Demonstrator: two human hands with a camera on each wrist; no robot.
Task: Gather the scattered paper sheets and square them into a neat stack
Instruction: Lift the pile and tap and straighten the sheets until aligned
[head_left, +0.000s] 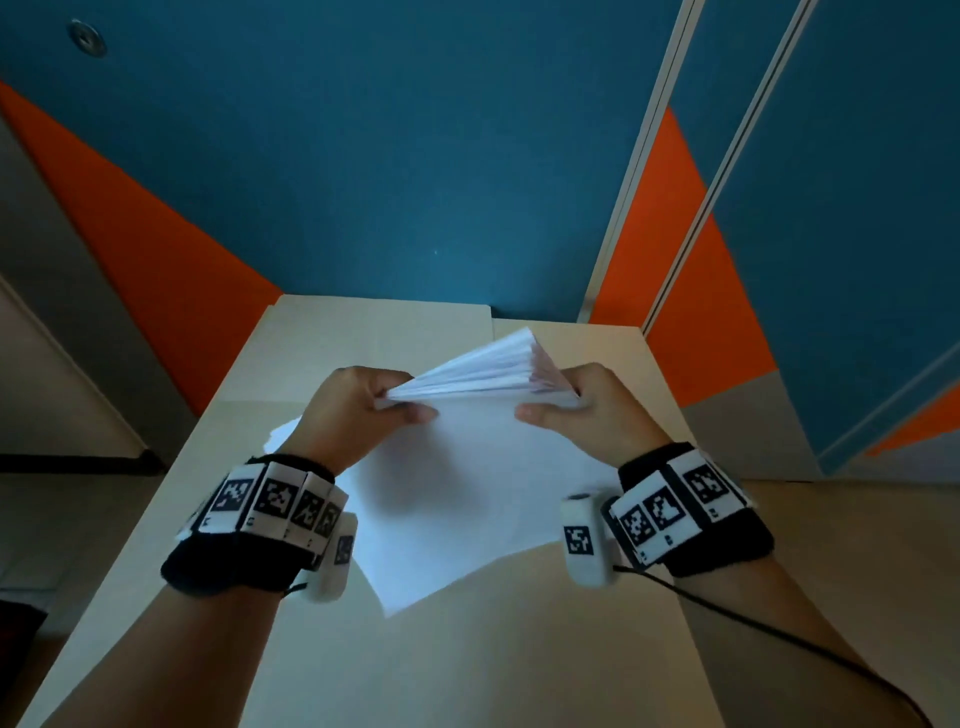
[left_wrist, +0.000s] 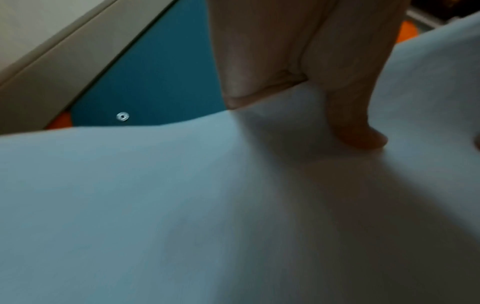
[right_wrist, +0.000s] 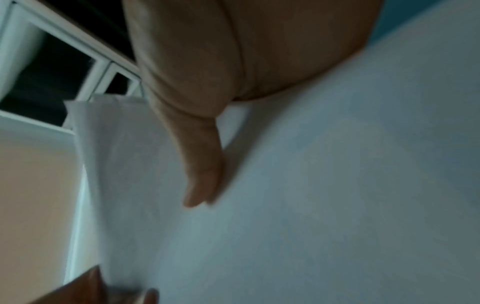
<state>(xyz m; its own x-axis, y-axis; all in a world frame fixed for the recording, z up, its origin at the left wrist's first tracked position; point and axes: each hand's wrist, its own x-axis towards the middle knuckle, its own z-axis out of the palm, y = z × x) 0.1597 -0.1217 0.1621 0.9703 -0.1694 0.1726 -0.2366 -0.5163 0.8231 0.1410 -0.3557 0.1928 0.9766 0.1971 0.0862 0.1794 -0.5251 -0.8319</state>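
Paper sheets (head_left: 483, 431) between apparently gripping hands

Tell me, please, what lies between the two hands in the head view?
Only the paper sheets: the left hand and right hand grip opposite ends of the fanned bundle above the table.

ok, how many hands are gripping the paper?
2. Left hand pinches the paper sheets at their left edge, right hand at their right edge.

- Sheets (head_left: 467, 467) lie on the table (head_left: 597, 649), held between left hand (head_left: 358, 410) at 9 o'clock and right hand (head_left: 597, 410) at 3.
- Wall (head_left: 389, 182) at 12.
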